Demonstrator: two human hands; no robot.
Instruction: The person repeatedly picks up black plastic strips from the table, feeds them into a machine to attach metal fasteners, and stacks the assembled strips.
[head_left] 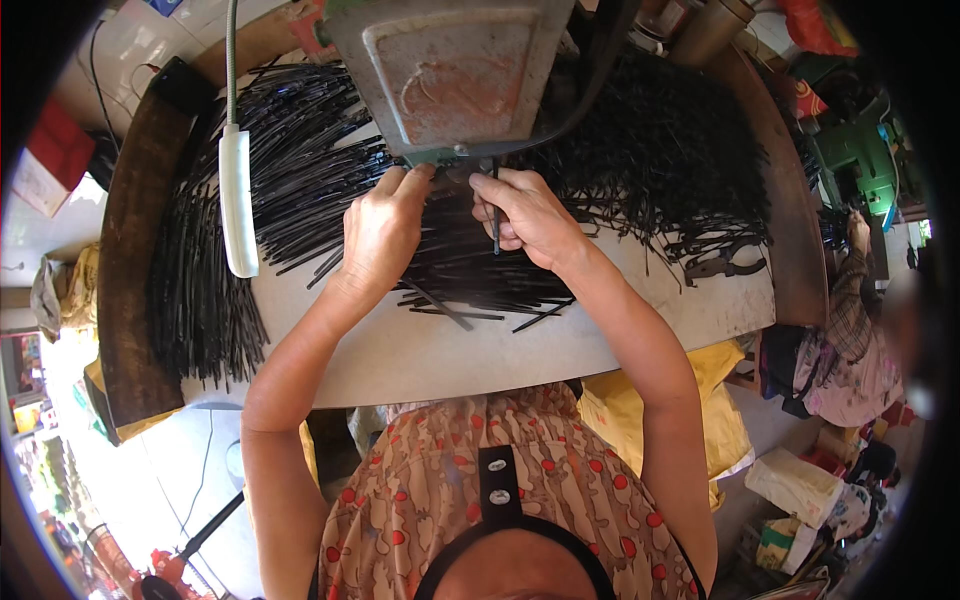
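My right hand (532, 214) is closed on a thin dark rod (496, 222), which hangs past the fingers with its end pointing toward me. My left hand (385, 225) is level with it on the other side, its fingertips pinched together at the lower edge of a green and grey machine (445, 75). What those fingertips hold is hidden. Beneath and around both hands lie many thin black rods (330, 200) in loose bundles on a pale worktable (400, 365). The machine's working point between the hands is dark and hard to make out.
A white lamp (237, 205) on a flexible neck hangs at the left. Dark-handled pliers (725, 264) lie on the right, beside a tangled black heap (660, 150). Raised brown boards (140, 290) edge the table. At far right, another person's arm (855, 270) reaches toward a green machine (858, 165).
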